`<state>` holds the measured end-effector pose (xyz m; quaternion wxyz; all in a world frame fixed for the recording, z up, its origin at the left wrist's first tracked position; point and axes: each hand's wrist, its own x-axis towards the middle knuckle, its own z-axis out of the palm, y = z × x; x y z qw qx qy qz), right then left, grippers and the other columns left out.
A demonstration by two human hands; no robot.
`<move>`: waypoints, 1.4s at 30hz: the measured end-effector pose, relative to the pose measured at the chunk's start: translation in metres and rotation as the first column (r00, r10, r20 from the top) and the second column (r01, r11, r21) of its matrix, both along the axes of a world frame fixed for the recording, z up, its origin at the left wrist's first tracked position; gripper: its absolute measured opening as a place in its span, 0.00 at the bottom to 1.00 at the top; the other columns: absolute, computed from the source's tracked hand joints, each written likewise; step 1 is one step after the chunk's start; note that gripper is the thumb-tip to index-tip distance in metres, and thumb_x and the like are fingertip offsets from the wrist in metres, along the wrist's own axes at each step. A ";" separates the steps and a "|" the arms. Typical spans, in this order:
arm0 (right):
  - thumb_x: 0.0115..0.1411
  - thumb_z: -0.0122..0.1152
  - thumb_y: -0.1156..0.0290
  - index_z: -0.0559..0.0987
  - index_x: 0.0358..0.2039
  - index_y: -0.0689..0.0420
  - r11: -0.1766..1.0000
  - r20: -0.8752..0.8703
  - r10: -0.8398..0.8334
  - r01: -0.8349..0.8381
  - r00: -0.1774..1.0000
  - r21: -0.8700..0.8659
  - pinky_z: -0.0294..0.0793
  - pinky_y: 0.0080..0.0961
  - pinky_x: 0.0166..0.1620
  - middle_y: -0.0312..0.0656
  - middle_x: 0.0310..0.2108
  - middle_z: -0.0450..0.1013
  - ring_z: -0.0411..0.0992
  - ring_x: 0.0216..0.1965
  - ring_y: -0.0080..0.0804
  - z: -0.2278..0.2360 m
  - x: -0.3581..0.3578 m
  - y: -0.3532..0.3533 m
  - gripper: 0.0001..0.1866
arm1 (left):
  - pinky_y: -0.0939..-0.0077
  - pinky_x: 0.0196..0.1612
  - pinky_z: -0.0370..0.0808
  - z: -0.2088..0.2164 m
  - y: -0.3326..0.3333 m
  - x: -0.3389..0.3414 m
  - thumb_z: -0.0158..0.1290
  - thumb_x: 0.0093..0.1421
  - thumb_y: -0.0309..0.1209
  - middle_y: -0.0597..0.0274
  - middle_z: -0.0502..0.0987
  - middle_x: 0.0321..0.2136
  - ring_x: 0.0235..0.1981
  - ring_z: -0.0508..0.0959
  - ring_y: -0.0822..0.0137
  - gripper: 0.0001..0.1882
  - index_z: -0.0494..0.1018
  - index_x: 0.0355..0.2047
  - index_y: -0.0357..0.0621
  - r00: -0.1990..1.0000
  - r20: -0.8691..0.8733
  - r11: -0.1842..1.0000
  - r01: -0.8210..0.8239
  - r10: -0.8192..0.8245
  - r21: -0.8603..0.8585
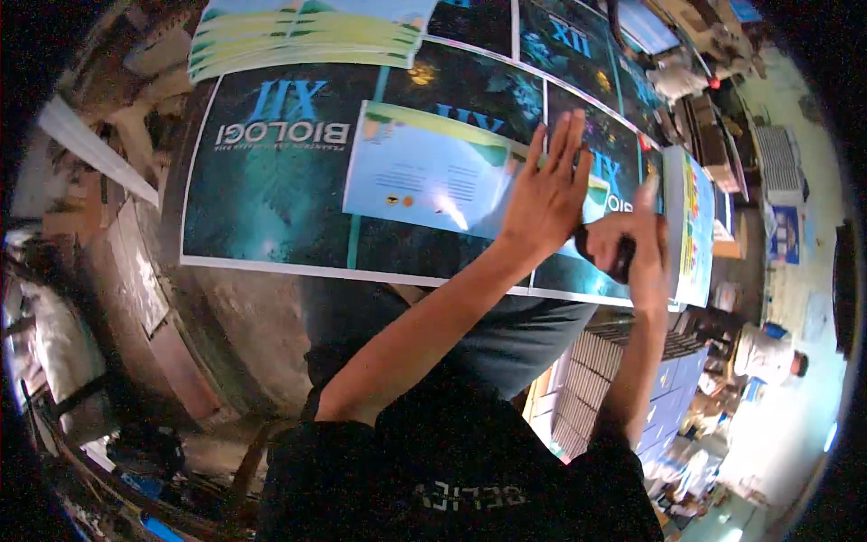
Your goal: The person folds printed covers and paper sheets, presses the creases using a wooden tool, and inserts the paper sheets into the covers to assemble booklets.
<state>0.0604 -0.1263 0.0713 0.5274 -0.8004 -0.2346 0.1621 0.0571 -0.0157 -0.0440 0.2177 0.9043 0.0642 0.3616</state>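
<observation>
A narrow light-blue and green printed cover sheet (424, 172) lies on top of large dark teal printed sheets (271, 208). My left hand (549, 185) rests flat on its right part, fingers stretched out and pointing away from me. Just to the right, my right hand (637, 242) is closed around a dark rounded object (603, 253). Its kind is hidden by the fingers and blurred. The object is low over the right end of the cover sheet; whether it touches the paper I cannot tell.
A pile of similar green and white sheets (307, 41) sits at the far left of the work surface. At its right edge stands a colourful paper stack (691, 226). Below on the right are blue-sided stacks (664, 397). A person (768, 352) is farther off at the right.
</observation>
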 end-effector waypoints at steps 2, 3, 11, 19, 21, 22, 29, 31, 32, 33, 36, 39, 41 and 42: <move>0.74 0.35 0.54 0.71 0.14 0.61 0.997 0.122 0.073 -0.078 0.990 0.030 0.69 0.28 0.28 0.42 0.09 0.64 0.65 0.15 0.32 0.026 -0.016 0.019 0.35 | 0.46 0.71 0.46 -0.007 0.005 0.000 0.47 0.59 0.38 0.39 0.50 0.69 0.72 0.49 0.47 0.26 0.67 0.52 0.31 0.997 0.014 0.997 0.076 -0.076 -0.029; 0.74 0.36 0.55 0.75 0.18 0.63 0.980 0.206 0.154 -0.176 0.966 0.091 0.70 0.28 0.29 0.42 0.09 0.64 0.65 0.15 0.32 0.039 -0.027 0.024 0.34 | 0.46 0.71 0.46 -0.004 0.003 -0.002 0.47 0.59 0.38 0.39 0.50 0.69 0.72 0.49 0.47 0.26 0.67 0.52 0.31 0.997 0.015 0.996 0.078 -0.077 -0.047; 0.71 0.40 0.51 0.72 0.47 0.58 0.966 0.759 0.155 0.065 0.632 -0.251 0.57 0.39 0.56 0.58 0.42 0.64 0.61 0.49 0.47 -0.043 -0.067 0.113 0.23 | 0.46 0.72 0.40 -0.009 0.017 -0.007 0.45 0.64 0.40 0.46 0.49 0.71 0.73 0.46 0.54 0.33 0.51 0.68 0.49 0.816 0.566 0.960 0.240 -0.119 -0.144; 0.70 0.44 0.53 0.74 0.48 0.59 0.918 0.840 0.163 0.233 0.518 -0.322 0.59 0.39 0.55 0.57 0.44 0.68 0.64 0.49 0.46 -0.043 -0.065 0.124 0.22 | 0.47 0.72 0.36 0.001 0.027 -0.032 0.47 0.62 0.44 0.53 0.47 0.72 0.73 0.48 0.55 0.32 0.59 0.64 0.46 0.988 0.118 0.967 -0.068 0.099 -0.246; 0.70 0.45 0.54 0.76 0.40 0.61 0.936 0.695 0.182 0.093 0.696 -0.339 0.62 0.36 0.49 0.53 0.37 0.70 0.67 0.41 0.42 -0.021 -0.065 0.122 0.21 | 0.47 0.72 0.36 0.000 0.028 -0.030 0.46 0.61 0.46 0.53 0.47 0.72 0.73 0.47 0.55 0.34 0.59 0.65 0.46 0.987 0.108 0.963 -0.084 0.115 -0.256; 0.70 0.45 0.55 0.77 0.37 0.62 0.942 0.645 0.185 0.054 0.741 -0.332 0.64 0.34 0.45 0.51 0.33 0.71 0.68 0.37 0.40 -0.008 -0.066 0.121 0.21 | 0.47 0.72 0.36 0.000 0.029 -0.029 0.46 0.61 0.47 0.53 0.47 0.72 0.73 0.46 0.56 0.35 0.58 0.65 0.46 0.987 0.113 0.961 -0.085 0.118 -0.264; 0.70 0.48 0.56 0.80 0.24 0.64 0.956 0.541 0.254 -0.125 0.802 -0.265 0.72 0.29 0.36 0.44 0.23 0.76 0.74 0.25 0.34 0.029 -0.089 0.131 0.26 | 0.49 0.72 0.36 0.003 0.030 -0.030 0.45 0.58 0.55 0.55 0.48 0.72 0.74 0.44 0.58 0.42 0.54 0.69 0.48 0.988 0.099 0.935 -0.075 0.116 -0.347; 0.70 0.48 0.55 0.80 0.26 0.64 0.950 0.668 0.226 -0.010 0.709 -0.312 0.71 0.30 0.39 0.45 0.25 0.76 0.75 0.28 0.35 -0.002 -0.077 0.136 0.26 | 0.50 0.72 0.39 0.003 0.016 -0.019 0.46 0.57 0.54 0.55 0.47 0.72 0.73 0.45 0.58 0.44 0.51 0.70 0.49 0.958 0.138 0.964 -0.234 0.251 -0.124; 0.69 0.48 0.54 0.80 0.26 0.63 0.945 0.743 0.216 0.056 0.633 -0.322 0.71 0.31 0.40 0.46 0.27 0.76 0.75 0.29 0.36 -0.021 -0.076 0.142 0.26 | 0.50 0.72 0.39 0.003 0.021 -0.021 0.46 0.58 0.53 0.54 0.47 0.72 0.73 0.45 0.57 0.43 0.51 0.70 0.48 0.952 0.223 0.963 -0.160 0.208 -0.219; 0.69 0.48 0.53 0.80 0.27 0.63 0.938 0.804 0.211 0.116 0.556 -0.326 0.71 0.32 0.42 0.47 0.28 0.76 0.75 0.31 0.37 -0.036 -0.085 0.151 0.26 | 0.49 0.71 0.39 0.000 0.027 -0.031 0.46 0.58 0.51 0.53 0.47 0.72 0.73 0.45 0.56 0.43 0.51 0.70 0.48 0.947 0.265 0.954 -0.105 0.182 -0.281; 0.68 0.48 0.51 0.80 0.29 0.62 0.919 0.881 0.199 0.231 0.429 -0.319 0.71 0.33 0.46 0.49 0.32 0.76 0.76 0.34 0.39 -0.056 -0.094 0.164 0.26 | 0.47 0.71 0.40 -0.014 0.051 -0.037 0.47 0.58 0.47 0.51 0.46 0.72 0.73 0.45 0.53 0.42 0.50 0.70 0.46 0.945 0.275 0.946 -0.087 0.178 -0.313; 0.68 0.48 0.49 0.80 0.31 0.61 0.866 0.867 0.246 0.304 0.433 -0.397 0.70 0.35 0.50 0.52 0.36 0.76 0.76 0.38 0.42 -0.044 -0.092 0.171 0.26 | 0.46 0.71 0.41 -0.011 0.055 -0.036 0.48 0.58 0.43 0.48 0.46 0.72 0.73 0.45 0.51 0.41 0.49 0.69 0.45 0.945 0.272 0.944 -0.091 0.183 -0.318; 0.70 0.46 0.52 0.76 0.17 0.59 0.913 0.504 0.354 -0.176 0.788 -0.367 0.70 0.28 0.49 0.45 0.19 0.72 0.74 0.26 0.34 -0.018 -0.082 0.170 0.30 | 0.45 0.71 0.41 -0.011 0.056 -0.039 0.49 0.58 0.40 0.46 0.45 0.72 0.73 0.46 0.49 0.40 0.49 0.69 0.44 0.939 0.287 0.940 -0.088 0.188 -0.329; 0.71 0.45 0.53 0.72 0.12 0.58 0.911 0.345 0.383 -0.289 0.857 -0.294 0.71 0.27 0.46 0.43 0.14 0.68 0.72 0.21 0.32 -0.010 -0.076 0.172 0.33 | 0.44 0.71 0.41 -0.009 0.056 -0.038 0.49 0.59 0.39 0.46 0.45 0.72 0.73 0.46 0.48 0.40 0.49 0.69 0.44 0.933 0.307 0.940 -0.078 0.186 -0.333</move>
